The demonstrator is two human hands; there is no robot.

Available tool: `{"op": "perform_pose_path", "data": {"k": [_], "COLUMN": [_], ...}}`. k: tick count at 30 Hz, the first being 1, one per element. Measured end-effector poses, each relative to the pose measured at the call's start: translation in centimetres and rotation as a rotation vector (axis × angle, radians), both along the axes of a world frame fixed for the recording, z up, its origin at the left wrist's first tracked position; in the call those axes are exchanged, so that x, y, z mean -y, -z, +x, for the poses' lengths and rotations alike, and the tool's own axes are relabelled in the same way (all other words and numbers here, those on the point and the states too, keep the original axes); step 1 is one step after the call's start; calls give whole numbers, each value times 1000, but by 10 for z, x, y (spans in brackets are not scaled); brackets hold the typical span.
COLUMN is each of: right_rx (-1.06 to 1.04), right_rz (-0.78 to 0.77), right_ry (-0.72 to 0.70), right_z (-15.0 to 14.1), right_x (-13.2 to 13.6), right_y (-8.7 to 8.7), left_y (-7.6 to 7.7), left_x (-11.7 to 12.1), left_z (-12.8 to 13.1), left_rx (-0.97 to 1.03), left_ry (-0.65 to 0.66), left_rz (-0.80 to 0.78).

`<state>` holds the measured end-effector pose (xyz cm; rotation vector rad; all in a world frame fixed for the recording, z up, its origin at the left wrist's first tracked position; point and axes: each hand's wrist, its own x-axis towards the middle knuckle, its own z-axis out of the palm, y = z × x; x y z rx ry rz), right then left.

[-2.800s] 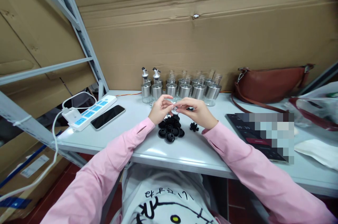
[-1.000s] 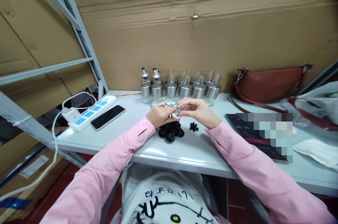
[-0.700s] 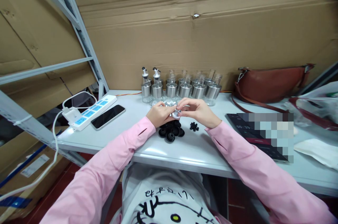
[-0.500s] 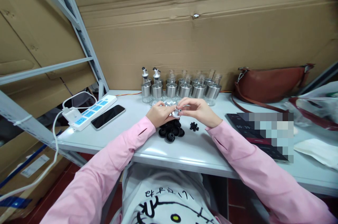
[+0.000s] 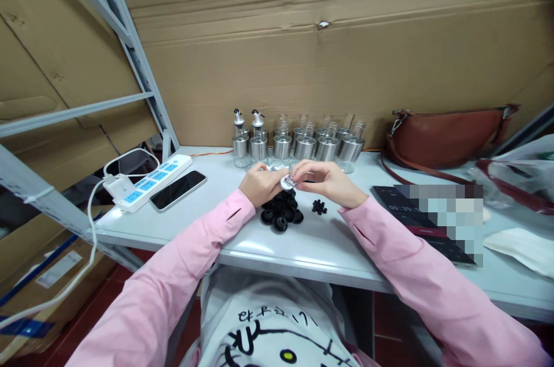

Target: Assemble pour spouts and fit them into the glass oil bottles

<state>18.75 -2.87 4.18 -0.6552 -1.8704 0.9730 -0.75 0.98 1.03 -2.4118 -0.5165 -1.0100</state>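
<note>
My left hand (image 5: pixel 261 185) and my right hand (image 5: pixel 328 183) meet over the table, both closed on one small silver pourer top (image 5: pixel 286 183). Its pale round side faces me, and fingers cover the rest. Right below lies a heap of black round stoppers (image 5: pixel 280 223). A small cluster of tiny black caps (image 5: pixel 319 206) rests under my right hand. Behind my hands stand several glass bottles with steel sleeves (image 5: pixel 304 148); two at the left wear pourer spouts (image 5: pixel 257 119). Clear and silver pieces behind my left fingers are partly hidden.
To the left lie a phone (image 5: pixel 179 190) and a white power strip (image 5: pixel 156 181) with a plugged-in charger. At the right are a tablet-like device (image 5: pixel 402 214), a brown bag (image 5: pixel 450 136) and a white cloth or paper (image 5: pixel 521 248). Cardboard (image 5: pixel 277 61) walls the back.
The pourer top has turned between my fingers, so its pale round side now shows more. My right fingertips have shifted slightly on it. The bottles and black parts are unchanged.
</note>
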Motion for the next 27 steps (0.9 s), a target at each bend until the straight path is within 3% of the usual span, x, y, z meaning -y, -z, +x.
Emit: {"op": "perform_pose_path", "data": {"k": [5, 13, 24, 27], "right_rx": [23, -21, 43, 170], "right_rz": [31, 60, 105, 143], "right_ry": [54, 286, 313, 348], "right_z": [-2, -5, -3, 8], "right_x": [2, 4, 4, -1], "right_y": [-1, -2, -5, -7], "left_y": [0, 1, -4, -3], "left_x": [-1, 2, 4, 3], "left_z": [0, 4, 7, 6], "left_rx": [11, -22, 60, 62], "left_ry": [4, 50, 166, 152], "left_rz": [7, -31, 126, 120]}}
